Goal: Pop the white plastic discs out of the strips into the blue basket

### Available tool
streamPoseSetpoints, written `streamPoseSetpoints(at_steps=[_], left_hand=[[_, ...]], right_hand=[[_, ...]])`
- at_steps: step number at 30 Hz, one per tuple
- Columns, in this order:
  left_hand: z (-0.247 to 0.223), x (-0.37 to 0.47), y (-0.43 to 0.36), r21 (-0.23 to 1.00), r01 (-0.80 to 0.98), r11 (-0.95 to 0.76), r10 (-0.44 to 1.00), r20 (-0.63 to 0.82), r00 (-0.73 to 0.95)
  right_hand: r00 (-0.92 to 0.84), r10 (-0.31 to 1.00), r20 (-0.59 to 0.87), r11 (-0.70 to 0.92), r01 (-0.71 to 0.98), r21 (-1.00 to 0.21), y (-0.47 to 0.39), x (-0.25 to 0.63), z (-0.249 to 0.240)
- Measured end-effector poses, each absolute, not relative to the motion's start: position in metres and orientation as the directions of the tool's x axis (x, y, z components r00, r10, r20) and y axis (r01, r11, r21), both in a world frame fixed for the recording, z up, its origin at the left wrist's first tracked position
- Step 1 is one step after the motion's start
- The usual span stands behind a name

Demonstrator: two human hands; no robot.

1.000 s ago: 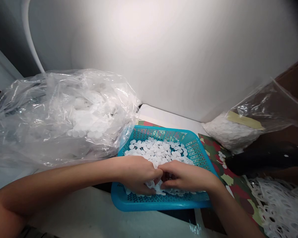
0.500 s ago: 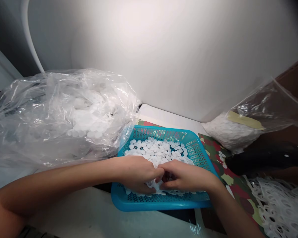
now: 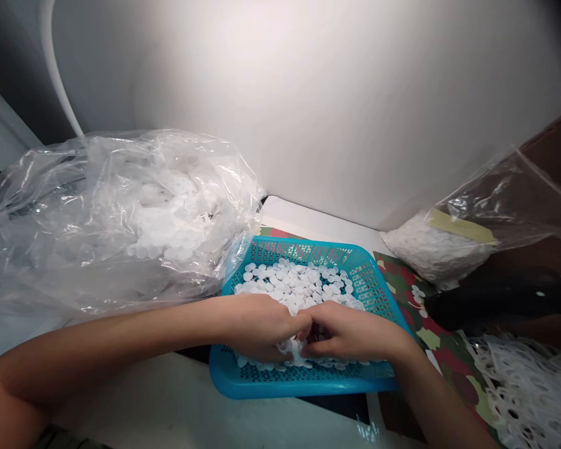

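Note:
A blue plastic basket (image 3: 303, 391) with perforated sides stands in the middle, and many small white translucent discs (image 3: 299, 282) lie loose in it. My left hand (image 3: 264, 325) reaches in from the left, its thumb and fingers closed. Opposite it, my right hand (image 3: 350, 330) is also closed in a pinch. The fingertips of both hands meet low over the discs. White translucent plastic shows beneath and between the fingers, but what they grip is largely hidden by the hands.
A large clear bag (image 3: 168, 212) of white pieces lies left of the basket. At right are another clear bag (image 3: 442, 246) with a yellow label, a black object (image 3: 500, 302) and a pile of holed white plastic scraps (image 3: 537, 386). A pale wall (image 3: 308, 112) rises behind.
The fingers of both hands have shifted very slightly where they meet. Arms, basket and bags stay in place.

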State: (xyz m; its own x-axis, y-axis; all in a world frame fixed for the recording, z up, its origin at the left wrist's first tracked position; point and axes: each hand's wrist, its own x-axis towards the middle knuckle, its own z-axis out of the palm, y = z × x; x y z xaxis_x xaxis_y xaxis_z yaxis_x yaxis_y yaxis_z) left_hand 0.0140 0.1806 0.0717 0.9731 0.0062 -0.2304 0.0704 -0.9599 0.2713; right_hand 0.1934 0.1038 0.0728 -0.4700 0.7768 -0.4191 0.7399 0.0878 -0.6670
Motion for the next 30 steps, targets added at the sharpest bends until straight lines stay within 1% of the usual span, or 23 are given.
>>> streamPoseSetpoints(at_steps=[11,16,22,25,30], left_hand=[[0.0743,0.0145,0.1806,0.301,0.099,-0.949,0.02,-0.254,0.967],[0.0723,0.0137,0.1804,0.282,0.081,-0.956,0.015,-0.228,0.974],[0.073,0.0142,0.1794,0.247,0.088,-0.965,0.026,-0.247,0.969],[0.0732,0.0143,0.1786,0.223,0.094,-0.97,0.042,-0.23,0.972],[0.0726,0.0147,0.1783,0.217,0.071,-0.974,0.026,-0.206,0.978]], right_hand=[[-0.459,0.776,-0.433,0.088,0.758,-0.647,0.1047,0.1929,0.0734],[-0.451,0.78,-0.434,0.1,0.773,-0.626,0.1047,0.1928,0.0738],[-0.462,0.782,-0.418,0.11,0.763,-0.637,0.1047,0.1921,0.0749],[-0.469,0.782,-0.411,0.115,0.757,-0.644,0.1045,0.1921,0.075],[-0.472,0.785,-0.402,0.12,0.751,-0.649,0.1042,0.1918,0.0751]])
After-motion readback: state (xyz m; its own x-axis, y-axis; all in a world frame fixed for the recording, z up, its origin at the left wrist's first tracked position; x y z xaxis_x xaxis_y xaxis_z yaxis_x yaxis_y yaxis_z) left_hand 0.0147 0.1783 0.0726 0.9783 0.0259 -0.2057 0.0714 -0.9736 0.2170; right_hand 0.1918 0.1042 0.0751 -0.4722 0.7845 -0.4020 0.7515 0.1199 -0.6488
